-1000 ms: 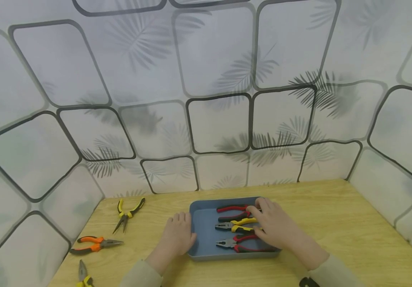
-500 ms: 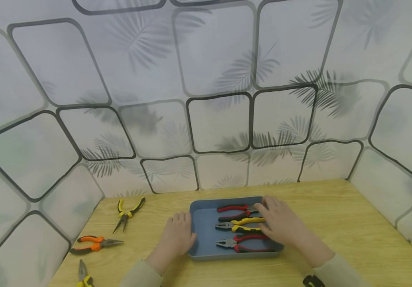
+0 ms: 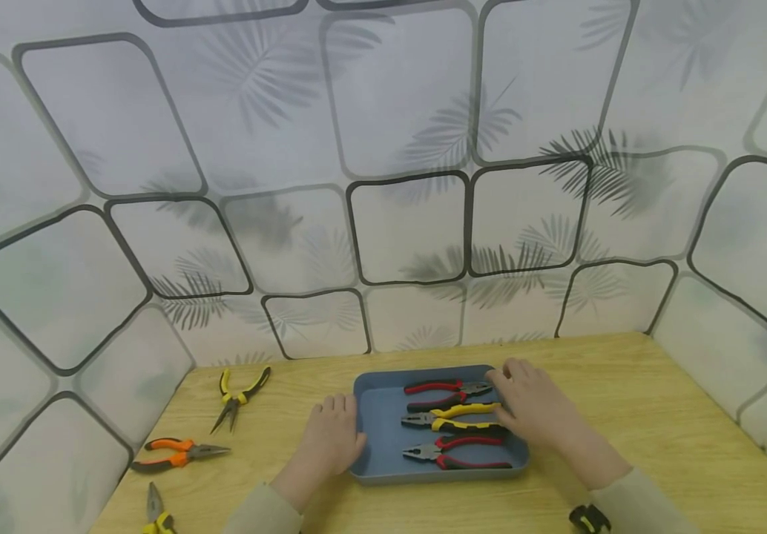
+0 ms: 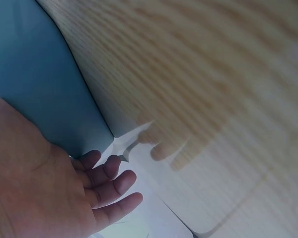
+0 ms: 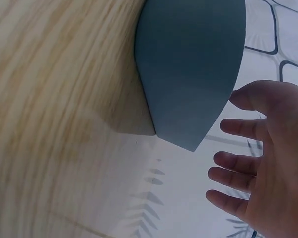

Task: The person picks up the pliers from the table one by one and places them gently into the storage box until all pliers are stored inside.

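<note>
A shallow blue tray (image 3: 377,423) lies on the wooden table with three pliers in it. The rear red-and-black pliers (image 3: 433,386) point their jaws right; the yellow-and-black pliers (image 3: 470,427) and front red-and-black combination pliers (image 3: 473,466) point theirs left. My left hand (image 3: 330,437) rests at the tray's left side, palm by its outer wall (image 4: 44,74), fingers loosely extended. At the right rim is my right hand (image 3: 533,404), fingers spread and gripping nothing. In the right wrist view its thumb overlaps the edge of the tray wall (image 5: 188,74).
On the table's left lie yellow-and-black long-nose pliers (image 3: 231,404), orange-and-black long-nose pliers (image 3: 179,454) and another yellow-handled pair (image 3: 155,512) cut off by the frame. A patterned white wall covering (image 3: 410,230) encloses the table at back and sides.
My right hand has drawn back rightward from over the pliers to the tray's right rim, uncovering their right ends. The left hand and the tray have stayed in place.
</note>
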The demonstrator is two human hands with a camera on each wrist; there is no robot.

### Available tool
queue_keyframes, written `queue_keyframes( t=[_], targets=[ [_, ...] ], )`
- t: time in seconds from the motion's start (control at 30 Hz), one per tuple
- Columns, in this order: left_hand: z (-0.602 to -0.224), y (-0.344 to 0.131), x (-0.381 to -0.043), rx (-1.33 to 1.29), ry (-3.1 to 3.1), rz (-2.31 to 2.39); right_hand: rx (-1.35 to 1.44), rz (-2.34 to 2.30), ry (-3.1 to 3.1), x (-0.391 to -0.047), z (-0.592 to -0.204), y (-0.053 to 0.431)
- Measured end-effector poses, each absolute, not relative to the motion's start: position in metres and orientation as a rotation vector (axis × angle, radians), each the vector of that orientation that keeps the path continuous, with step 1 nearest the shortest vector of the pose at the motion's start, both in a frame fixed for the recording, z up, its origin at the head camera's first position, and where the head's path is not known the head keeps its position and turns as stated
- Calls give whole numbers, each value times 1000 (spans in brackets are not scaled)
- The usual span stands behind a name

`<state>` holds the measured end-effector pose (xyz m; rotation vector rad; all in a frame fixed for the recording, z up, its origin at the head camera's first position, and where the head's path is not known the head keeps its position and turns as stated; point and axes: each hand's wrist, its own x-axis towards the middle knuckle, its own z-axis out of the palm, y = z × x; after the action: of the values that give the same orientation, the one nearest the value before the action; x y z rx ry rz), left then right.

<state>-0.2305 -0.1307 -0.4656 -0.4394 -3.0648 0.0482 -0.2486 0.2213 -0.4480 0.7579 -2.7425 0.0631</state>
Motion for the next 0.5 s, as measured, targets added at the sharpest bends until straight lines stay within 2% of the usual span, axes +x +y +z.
queue_keyframes(
  t=[0.5],
  targets=[
    [-463, -131, -230, -449, -3060, 69, 672, 95, -2767, -250, -452, 233]
  ],
)
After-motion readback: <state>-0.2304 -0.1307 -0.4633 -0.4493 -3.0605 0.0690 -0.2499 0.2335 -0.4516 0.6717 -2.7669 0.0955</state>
